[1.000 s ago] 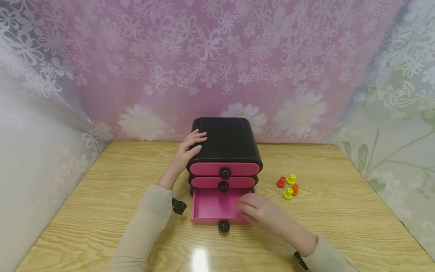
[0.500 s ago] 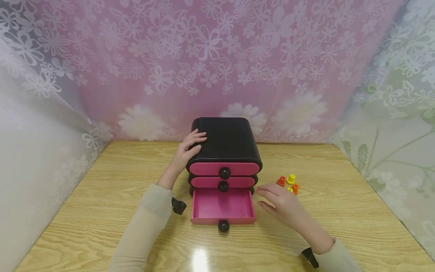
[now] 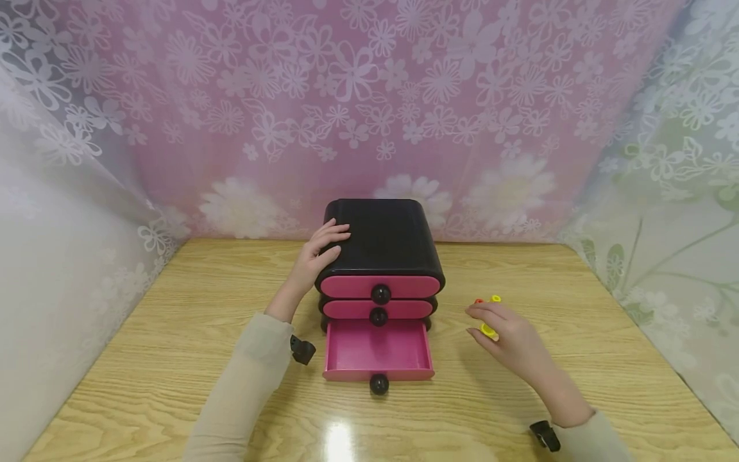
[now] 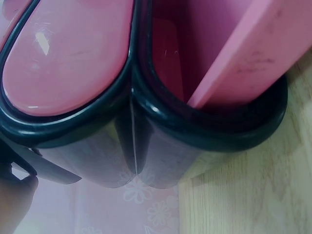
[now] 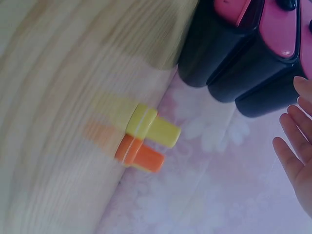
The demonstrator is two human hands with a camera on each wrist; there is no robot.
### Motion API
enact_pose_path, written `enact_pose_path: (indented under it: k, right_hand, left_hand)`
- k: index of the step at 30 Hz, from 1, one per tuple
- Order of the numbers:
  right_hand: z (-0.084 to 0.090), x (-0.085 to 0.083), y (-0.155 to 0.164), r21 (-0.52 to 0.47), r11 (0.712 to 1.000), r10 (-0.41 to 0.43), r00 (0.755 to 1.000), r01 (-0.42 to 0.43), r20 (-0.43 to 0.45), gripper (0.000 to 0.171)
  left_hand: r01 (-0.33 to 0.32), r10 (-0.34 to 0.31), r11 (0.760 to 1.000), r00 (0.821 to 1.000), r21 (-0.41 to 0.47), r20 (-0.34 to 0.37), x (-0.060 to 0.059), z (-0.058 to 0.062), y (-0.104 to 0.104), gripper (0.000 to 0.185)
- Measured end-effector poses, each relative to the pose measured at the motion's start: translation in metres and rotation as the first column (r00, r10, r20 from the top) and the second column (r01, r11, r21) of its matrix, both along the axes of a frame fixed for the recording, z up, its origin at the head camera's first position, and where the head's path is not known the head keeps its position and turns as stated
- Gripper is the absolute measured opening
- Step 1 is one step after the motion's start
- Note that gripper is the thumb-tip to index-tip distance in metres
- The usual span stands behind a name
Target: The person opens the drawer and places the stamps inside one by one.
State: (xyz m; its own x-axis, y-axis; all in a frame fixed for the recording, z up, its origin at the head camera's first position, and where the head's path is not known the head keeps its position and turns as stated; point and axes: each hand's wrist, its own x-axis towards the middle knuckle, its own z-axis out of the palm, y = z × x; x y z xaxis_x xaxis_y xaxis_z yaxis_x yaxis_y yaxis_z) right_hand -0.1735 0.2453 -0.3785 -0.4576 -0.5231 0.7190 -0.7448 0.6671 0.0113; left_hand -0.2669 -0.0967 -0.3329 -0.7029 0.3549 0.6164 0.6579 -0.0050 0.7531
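Note:
A small black drawer cabinet point(image 3: 387, 234) with pink fronts stands mid-table. Its bottom drawer point(image 3: 375, 346) is pulled out, and nothing shows inside. My left hand point(image 3: 314, 263) rests on the cabinet's top left edge, fingers laid over the top. To the right of the cabinet, my right hand point(image 3: 514, 340) hovers by several small stepped plastic pegs, thumb and fingers apart with nothing between them. One yellow peg point(image 3: 488, 331) shows between thumb and fingers; the others are mostly hidden behind the hand. In the right wrist view a yellow peg point(image 5: 155, 126) and an orange peg point(image 5: 140, 154) stand together.
The wooden table point(image 3: 219, 289) runs back to a pink flowered curtain point(image 3: 323, 128). Two upper drawers are closed, each with a round black knob point(image 3: 381, 294). The pulled-out drawer's knob point(image 3: 378, 384) juts toward the front.
My right hand has left the open drawer and moved right to the pegs, now covering most of them. The left hand stays put on the cabinet.

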Motion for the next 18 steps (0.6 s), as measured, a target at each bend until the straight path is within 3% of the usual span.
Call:
enact_pose_path:
  k: [8,13,18]
  right_hand:
    - [-0.002,-0.001,0.023,0.002,0.995,-0.096,0.991,0.096,0.093,0.054]
    - [-0.003,-0.003,0.035,0.019,0.99,-0.138,0.981,0.136,0.14,0.03]
    - [-0.004,-0.003,0.045,0.045,0.979,-0.205,0.958,0.2,0.201,0.038]
  left_hand:
    - [0.006,-0.006,1.0,1.0,-0.012,0.026,0.003,0.003,0.0,0.03]
    - [0.008,-0.008,1.0,1.0,-0.004,0.014,0.004,0.004,0.0,0.029]
    - [0.005,-0.005,1.0,1.0,-0.002,0.014,0.002,0.002,0.0,0.03]
